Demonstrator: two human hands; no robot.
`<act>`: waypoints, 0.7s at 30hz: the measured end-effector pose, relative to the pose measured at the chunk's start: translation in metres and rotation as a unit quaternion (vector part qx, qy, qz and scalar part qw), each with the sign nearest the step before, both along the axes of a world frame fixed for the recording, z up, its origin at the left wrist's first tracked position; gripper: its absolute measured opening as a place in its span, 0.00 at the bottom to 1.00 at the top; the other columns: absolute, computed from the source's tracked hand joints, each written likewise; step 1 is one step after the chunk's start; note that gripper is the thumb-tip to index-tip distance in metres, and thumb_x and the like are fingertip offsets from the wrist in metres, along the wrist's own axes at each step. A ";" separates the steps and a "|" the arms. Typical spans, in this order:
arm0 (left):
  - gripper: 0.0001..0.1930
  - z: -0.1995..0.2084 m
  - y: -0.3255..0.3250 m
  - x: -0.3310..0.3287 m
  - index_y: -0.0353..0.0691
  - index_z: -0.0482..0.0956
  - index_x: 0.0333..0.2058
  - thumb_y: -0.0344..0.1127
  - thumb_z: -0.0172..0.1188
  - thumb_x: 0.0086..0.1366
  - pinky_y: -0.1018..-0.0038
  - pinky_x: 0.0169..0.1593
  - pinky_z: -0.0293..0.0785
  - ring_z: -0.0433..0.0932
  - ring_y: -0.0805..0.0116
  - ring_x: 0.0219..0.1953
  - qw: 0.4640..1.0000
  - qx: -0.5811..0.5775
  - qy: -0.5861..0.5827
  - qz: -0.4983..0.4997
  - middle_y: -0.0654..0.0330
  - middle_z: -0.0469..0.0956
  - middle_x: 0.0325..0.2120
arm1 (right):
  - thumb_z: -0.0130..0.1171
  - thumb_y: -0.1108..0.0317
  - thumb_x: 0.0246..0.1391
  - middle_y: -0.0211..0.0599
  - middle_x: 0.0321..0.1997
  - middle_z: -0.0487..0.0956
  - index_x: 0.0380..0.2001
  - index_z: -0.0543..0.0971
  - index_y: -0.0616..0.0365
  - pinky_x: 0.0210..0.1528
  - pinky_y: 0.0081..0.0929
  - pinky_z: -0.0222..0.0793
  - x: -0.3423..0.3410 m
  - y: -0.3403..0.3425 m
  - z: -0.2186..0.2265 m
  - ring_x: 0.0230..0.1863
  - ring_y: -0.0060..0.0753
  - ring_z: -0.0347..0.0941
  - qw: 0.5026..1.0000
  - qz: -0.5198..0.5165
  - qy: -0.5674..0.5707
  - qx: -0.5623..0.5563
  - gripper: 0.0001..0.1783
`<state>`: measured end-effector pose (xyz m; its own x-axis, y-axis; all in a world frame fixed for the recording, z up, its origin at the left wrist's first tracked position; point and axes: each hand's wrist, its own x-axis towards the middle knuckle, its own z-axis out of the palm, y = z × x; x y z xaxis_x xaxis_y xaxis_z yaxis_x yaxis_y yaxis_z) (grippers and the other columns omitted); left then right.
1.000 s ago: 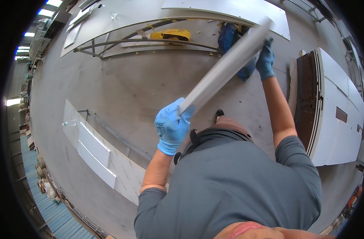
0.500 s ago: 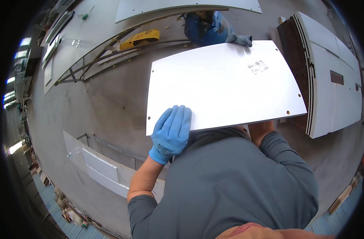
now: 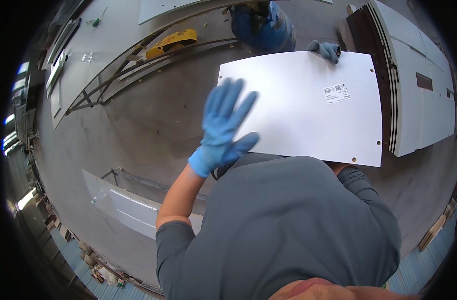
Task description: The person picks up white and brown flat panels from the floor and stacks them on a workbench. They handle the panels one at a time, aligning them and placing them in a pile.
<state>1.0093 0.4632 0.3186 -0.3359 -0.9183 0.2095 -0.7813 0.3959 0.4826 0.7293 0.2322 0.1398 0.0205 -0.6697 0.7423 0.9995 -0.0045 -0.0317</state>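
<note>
A white panel (image 3: 293, 112) with a slightly curved far edge, small holes near its corners and a printed label (image 3: 337, 93) lies across the front of my body. My right hand (image 3: 325, 51), in a grey-blue glove, hooks its fingers over the far edge. The right forearm runs beneath the panel, so the rest of that hand is hidden. Over the panel's left edge is my left hand (image 3: 224, 120) in a blue glove, its fingers spread and somewhat blurred. It grips nothing, and I cannot tell whether it touches the surface.
Large white panels (image 3: 423, 107) stand stacked at the right. A blue drum-like container (image 3: 263, 30) is beyond the held panel. At the far left, a metal frame (image 3: 91, 95) has a yellow object (image 3: 173, 42) beside it. White boards (image 3: 133, 207) lie at the near left.
The white panel has shifted right and turned slightly, with my right hand moving right along with it. My left hand has let go of its near left corner, moved farther away and spread its fingers.
</note>
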 end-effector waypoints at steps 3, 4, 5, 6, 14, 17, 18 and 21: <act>0.39 -0.076 -0.006 -0.003 0.44 0.61 0.73 0.56 0.54 0.69 0.54 0.77 0.46 0.49 0.46 0.77 0.985 0.107 -0.051 -0.126 0.46 0.53 0.75 | 0.34 0.40 0.74 0.39 0.49 0.81 0.52 0.76 0.56 0.80 0.44 0.48 -0.003 0.000 -0.005 0.56 0.40 0.75 1.000 -0.014 0.004 -0.010 0.32; 0.36 -0.103 -0.003 0.026 0.43 0.62 0.72 0.57 0.52 0.72 0.54 0.75 0.52 0.56 0.43 0.74 0.990 0.128 0.022 -0.062 0.46 0.57 0.74 | 0.34 0.40 0.74 0.39 0.47 0.82 0.51 0.76 0.56 0.80 0.44 0.49 -0.006 -0.003 -0.005 0.55 0.40 0.76 1.000 -0.015 0.004 -0.017 0.32; 0.35 -0.126 0.002 0.064 0.38 0.65 0.70 0.52 0.55 0.71 0.60 0.74 0.58 0.62 0.43 0.71 0.983 0.173 0.052 0.029 0.44 0.62 0.71 | 0.34 0.40 0.74 0.39 0.46 0.83 0.50 0.77 0.56 0.80 0.44 0.49 -0.012 -0.001 -0.005 0.54 0.40 0.77 1.000 -0.024 0.003 -0.019 0.32; 0.34 -0.145 0.013 0.104 0.32 0.70 0.65 0.55 0.54 0.72 0.63 0.69 0.65 0.71 0.45 0.65 0.938 0.312 0.018 0.152 0.42 0.72 0.64 | 0.34 0.40 0.74 0.39 0.45 0.83 0.49 0.77 0.56 0.79 0.44 0.50 -0.018 -0.003 -0.005 0.53 0.40 0.78 0.999 -0.034 0.002 -0.022 0.32; 0.47 -0.202 -0.084 0.090 0.39 0.65 0.70 0.75 0.48 0.68 0.61 0.66 0.68 0.71 0.55 0.64 0.601 0.577 0.482 0.270 0.48 0.65 0.69 | 0.36 0.42 0.74 0.32 0.28 0.79 0.30 0.76 0.51 0.74 0.48 0.58 -0.110 0.004 0.011 0.36 0.34 0.73 0.983 -0.043 -0.047 0.174 0.30; 0.41 -0.188 -0.165 -0.018 0.38 0.69 0.67 0.68 0.53 0.70 0.61 0.62 0.73 0.77 0.57 0.59 0.611 0.619 0.447 0.207 0.48 0.74 0.62 | 0.40 0.45 0.74 0.30 0.25 0.75 0.32 0.76 0.50 0.71 0.46 0.59 -0.147 -0.026 0.002 0.34 0.34 0.71 0.989 -0.089 -0.010 0.118 0.25; 0.39 -0.182 -0.194 -0.052 0.37 0.70 0.66 0.65 0.56 0.71 0.61 0.61 0.75 0.78 0.57 0.57 0.625 0.637 0.417 0.170 0.48 0.77 0.60 | 0.41 0.46 0.74 0.29 0.25 0.74 0.32 0.75 0.50 0.72 0.46 0.58 -0.167 -0.033 -0.002 0.33 0.32 0.69 0.985 -0.097 -0.014 0.142 0.24; 0.31 -0.162 -0.241 -0.136 0.35 0.74 0.62 0.48 0.67 0.67 0.61 0.58 0.79 0.82 0.56 0.52 0.520 0.699 0.482 0.093 0.47 0.80 0.56 | 0.42 0.53 0.75 0.25 0.25 0.71 0.30 0.72 0.50 0.71 0.45 0.59 -0.249 -0.066 -0.015 0.32 0.27 0.66 0.980 -0.074 -0.075 0.169 0.20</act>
<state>0.8732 0.2224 0.1567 -0.5710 -0.3974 -0.7183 0.1282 -0.9074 0.4002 0.4801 0.1662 0.1253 -0.1881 -0.8654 0.4644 0.9821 -0.1648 0.0908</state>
